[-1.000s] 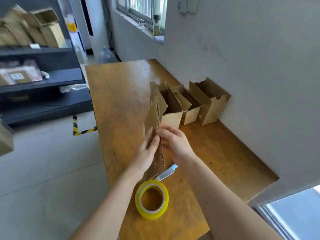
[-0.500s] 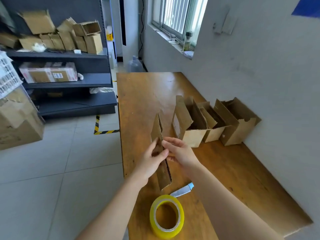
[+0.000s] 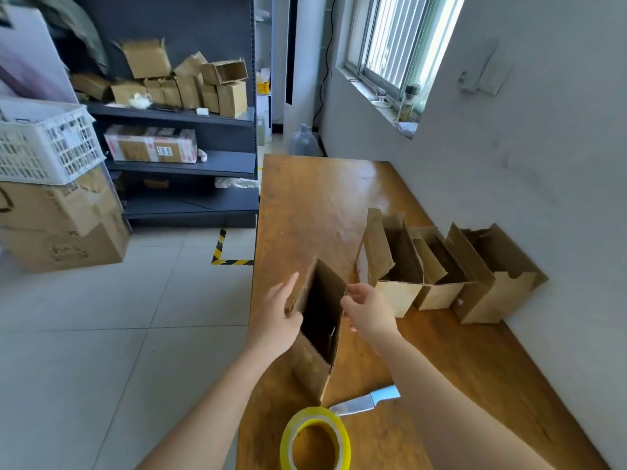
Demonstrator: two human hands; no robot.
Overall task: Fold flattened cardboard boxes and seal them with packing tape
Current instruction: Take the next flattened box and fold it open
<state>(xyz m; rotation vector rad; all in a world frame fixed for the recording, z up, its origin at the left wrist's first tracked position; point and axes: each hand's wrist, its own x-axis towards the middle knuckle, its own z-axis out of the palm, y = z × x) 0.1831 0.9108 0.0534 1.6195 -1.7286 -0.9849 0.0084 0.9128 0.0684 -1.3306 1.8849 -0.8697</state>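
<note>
A small brown cardboard box [image 3: 314, 364] stands upright on the wooden table [image 3: 322, 201], spread into an open tube with a dark inside. My left hand [image 3: 276, 315] grips its left wall near the top. My right hand [image 3: 368, 312] pinches its right wall. A yellow roll of packing tape [image 3: 315, 439] lies flat near the table's front edge. A knife with a light blue handle [image 3: 364, 403] lies just behind the roll. Three opened boxes [image 3: 441, 276] stand in a row by the right wall, flaps up.
The white wall runs along the table's right side, with a window above. Left of the table is tiled floor with yellow-black tape [image 3: 220, 252]. A dark shelf [image 3: 190, 164] holds several boxes. Large cartons and a white crate [image 3: 44, 140] are stacked at far left.
The flat cardboard piece between my hands has been pulled apart into an open rectangular tube. My hands moved apart to its two sides. The camera has tilted up and left.
</note>
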